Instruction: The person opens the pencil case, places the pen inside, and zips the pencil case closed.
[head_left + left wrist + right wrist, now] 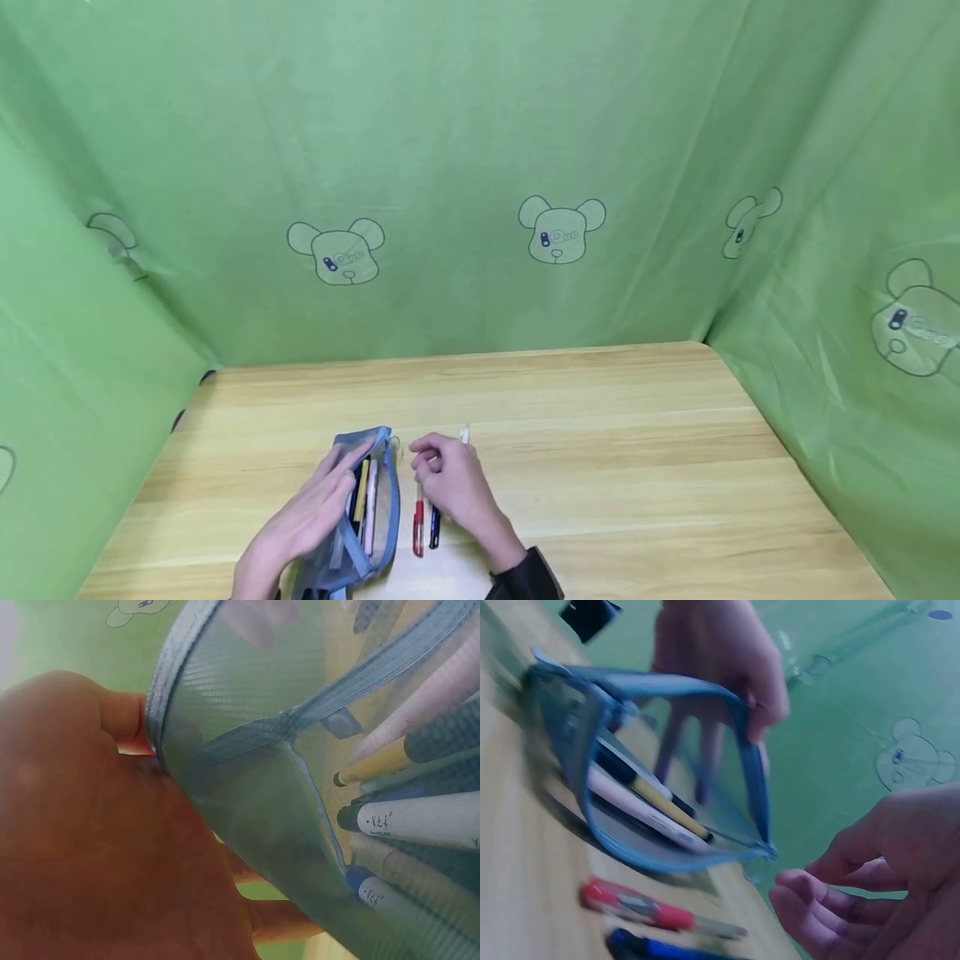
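A blue mesh pencil case (395, 508) lies unzipped on the table. My left hand (307, 512) grips its left rim, thumb over the edge and fingers outside the mesh. Inside are several pens, among them a yellow-and-black pen (660, 801) and a pale pink pen (371, 504); white pens with dark ends (412, 820) show in the left wrist view. To the right of the case hovers my right hand (456, 479), fingers loosely bent and holding nothing. Below it lie a red pen (418, 533) and a blue pen (435, 527). A white tip (465, 434) shows behind the hand.
The light wooden table (637, 467) extends to the right and back. Green curtains (465, 125) with bear-head drawings stand behind it and on both sides. A thin loop (397, 447) hangs at the far end of the case.
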{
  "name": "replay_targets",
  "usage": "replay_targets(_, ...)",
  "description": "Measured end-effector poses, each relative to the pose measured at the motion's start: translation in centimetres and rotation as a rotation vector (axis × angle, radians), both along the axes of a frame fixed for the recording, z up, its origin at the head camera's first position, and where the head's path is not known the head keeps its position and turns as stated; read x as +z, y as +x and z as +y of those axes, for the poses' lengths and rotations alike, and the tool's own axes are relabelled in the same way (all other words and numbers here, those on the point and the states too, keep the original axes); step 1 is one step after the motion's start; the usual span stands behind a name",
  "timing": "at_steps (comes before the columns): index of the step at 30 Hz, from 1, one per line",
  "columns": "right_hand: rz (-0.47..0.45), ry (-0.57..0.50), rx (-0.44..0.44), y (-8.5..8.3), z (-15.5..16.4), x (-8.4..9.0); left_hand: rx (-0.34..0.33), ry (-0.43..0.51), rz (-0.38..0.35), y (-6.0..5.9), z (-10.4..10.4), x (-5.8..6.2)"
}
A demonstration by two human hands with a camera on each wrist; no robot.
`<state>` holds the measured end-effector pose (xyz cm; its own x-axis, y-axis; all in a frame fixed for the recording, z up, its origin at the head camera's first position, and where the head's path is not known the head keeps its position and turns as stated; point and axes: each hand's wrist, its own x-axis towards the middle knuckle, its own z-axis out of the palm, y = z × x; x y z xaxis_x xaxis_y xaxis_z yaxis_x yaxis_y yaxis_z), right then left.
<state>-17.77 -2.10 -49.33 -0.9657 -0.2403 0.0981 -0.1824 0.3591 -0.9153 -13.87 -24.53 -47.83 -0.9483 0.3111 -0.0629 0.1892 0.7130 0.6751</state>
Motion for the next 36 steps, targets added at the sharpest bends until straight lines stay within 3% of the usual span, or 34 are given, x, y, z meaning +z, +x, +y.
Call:
replay_targets(6,0.174,0.194,-0.155,-0.8,1.8,0.0,-0.001,-0.004,-0.011,0.0,0.0,-0.1)
replay_targets(10,0.220,0.286,-0.229,-1.1,2.7,-0.2,-0.001,-0.009,-0.030,0.0,0.1,0.0)
replay_targets(19,0.176,0.470,-0.300,-1.0,3.3,-1.2,0.005,-0.014,-0.030,0.1,0.2,0.0)
replay_targets(26,0.116,0.515,-0.297,-1.0,2.9,-1.8,0.003,-0.024,-0.017,0.1,0.2,0.0)
replay_targets(36,0.157,0.582,-0.296,-0.9,2.3,-2.7,-0.009,-0.006,-0.025,0.0,0.2,0.1)
